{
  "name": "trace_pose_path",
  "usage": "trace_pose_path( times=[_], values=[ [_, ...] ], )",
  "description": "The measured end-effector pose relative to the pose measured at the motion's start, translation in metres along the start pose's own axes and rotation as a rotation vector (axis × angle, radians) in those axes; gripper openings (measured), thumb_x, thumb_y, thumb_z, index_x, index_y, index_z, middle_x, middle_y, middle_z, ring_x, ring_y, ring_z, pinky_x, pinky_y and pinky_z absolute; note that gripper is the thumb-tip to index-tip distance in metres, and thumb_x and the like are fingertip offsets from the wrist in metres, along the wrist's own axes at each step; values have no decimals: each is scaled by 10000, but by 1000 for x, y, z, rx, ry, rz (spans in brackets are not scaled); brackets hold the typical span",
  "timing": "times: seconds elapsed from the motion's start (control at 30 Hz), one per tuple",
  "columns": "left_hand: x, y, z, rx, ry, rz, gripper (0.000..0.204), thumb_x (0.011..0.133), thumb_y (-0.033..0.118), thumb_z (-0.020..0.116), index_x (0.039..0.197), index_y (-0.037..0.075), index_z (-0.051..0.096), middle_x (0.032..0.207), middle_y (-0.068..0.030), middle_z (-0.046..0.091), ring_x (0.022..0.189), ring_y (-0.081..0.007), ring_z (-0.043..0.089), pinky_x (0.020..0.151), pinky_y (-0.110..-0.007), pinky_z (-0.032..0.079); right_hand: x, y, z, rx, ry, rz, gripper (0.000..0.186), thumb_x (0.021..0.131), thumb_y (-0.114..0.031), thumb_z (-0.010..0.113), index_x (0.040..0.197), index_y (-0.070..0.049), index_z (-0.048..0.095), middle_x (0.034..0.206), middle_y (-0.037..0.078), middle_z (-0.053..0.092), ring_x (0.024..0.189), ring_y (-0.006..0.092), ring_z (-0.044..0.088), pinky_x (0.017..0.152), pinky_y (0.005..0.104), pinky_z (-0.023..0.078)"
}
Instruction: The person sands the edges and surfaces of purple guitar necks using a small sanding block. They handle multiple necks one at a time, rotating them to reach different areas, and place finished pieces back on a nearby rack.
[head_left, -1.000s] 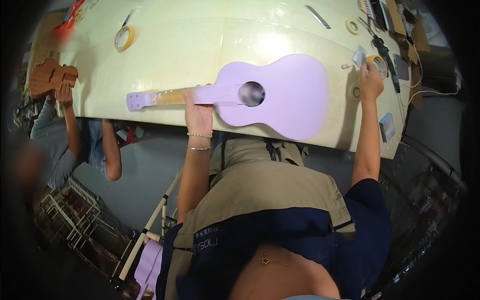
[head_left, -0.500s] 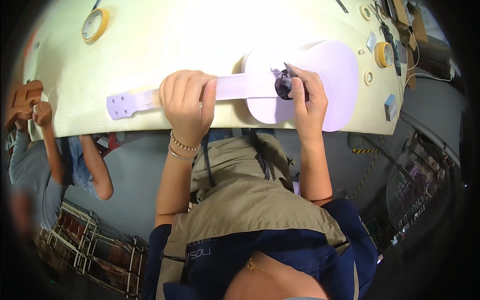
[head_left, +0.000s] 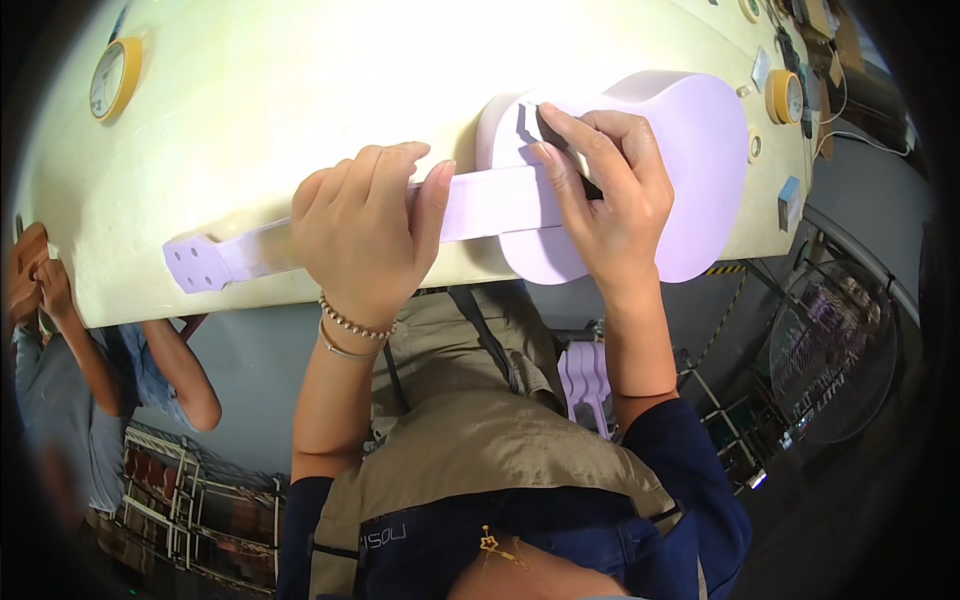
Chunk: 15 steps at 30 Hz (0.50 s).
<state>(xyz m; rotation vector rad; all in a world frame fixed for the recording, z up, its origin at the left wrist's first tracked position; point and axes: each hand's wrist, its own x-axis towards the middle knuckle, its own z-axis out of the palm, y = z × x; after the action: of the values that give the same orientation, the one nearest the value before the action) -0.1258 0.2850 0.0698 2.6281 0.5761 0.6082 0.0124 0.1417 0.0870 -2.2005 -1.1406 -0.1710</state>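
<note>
A pale purple ukulele (head_left: 695,165) lies face up along the table's near edge, its headstock to the left. My left hand (head_left: 360,225) lies over the neck, fingers bent across it and thumb stretched along it; the fingertips' contact is partly hidden. Between thumb and fingers, my right hand (head_left: 625,185) pinches a small, thin dark piece (head_left: 550,132), perhaps sandpaper. It is held over the body's top, on the far side of the neck's end. Most of the dark sound hole is hidden beneath that hand.
Yellow tape rolls sit at far left (head_left: 128,80) and right (head_left: 776,97), with a small blue box (head_left: 788,203) nearby. A co-worker's hand (head_left: 55,285) holds a brown wooden piece (head_left: 27,265). Below the table are purple parts (head_left: 585,385), a fan (head_left: 835,350) and a rack (head_left: 190,490).
My right hand has shifted from the sound hole to the top beside the neck's end, still pinching the thin piece. My left hand stays at the neck. The whole view has tilted slightly.
</note>
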Motion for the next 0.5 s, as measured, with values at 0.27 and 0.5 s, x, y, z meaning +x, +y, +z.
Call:
trace_pose_path(
  times=[0.27,0.5],
  values=[
    [4,0,3,13,12,-9,168,856,296,661,881,130,648,707,13,613,607,-144,561,625,-292,395,2,0,-1,17,-25,14,276,684,-96,801,951,-91,732,784,24,591,652,159,554,536,273,446],
    [5,2,1,17,-30,-32,171,860,299,652,860,128,647,678,21,594,576,-144,549,600,-294,391,2,-2,1,-14,-17,3,265,675,-98,806,929,-92,734,765,17,587,647,159,553,524,274,442]
  ],
)
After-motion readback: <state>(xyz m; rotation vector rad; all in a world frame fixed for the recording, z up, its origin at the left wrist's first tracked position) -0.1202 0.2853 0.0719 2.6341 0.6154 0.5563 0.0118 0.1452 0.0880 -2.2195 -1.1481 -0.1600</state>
